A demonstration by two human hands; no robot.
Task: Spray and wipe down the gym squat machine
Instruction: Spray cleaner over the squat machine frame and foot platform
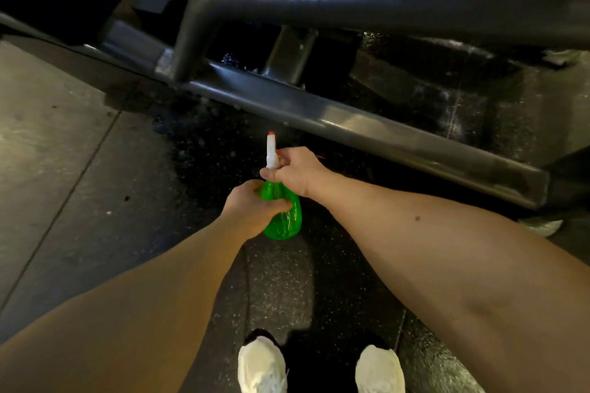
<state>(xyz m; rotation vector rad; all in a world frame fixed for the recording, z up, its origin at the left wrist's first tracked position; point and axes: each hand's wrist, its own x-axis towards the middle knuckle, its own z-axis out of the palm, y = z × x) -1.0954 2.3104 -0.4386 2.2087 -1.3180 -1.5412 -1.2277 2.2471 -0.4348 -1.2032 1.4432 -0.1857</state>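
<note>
Two bare forearms reach forward from the camera, and below them two white shoes (261, 367) stand on the dark speckled floor (281, 290). One green spray bottle (284, 217) is held between both hands in front of the body. The left hand (245, 207) wraps around its green body, probably to keep it steady. The right hand (297, 172) closes around the neck under the white spray head (272, 153), whose orange tip points toward the squat machine (351, 124). Its lowest grey rail lies just beyond the tip and already shines with wet drops, so spraying seems to be in progress. No cloth is visible.
</note>
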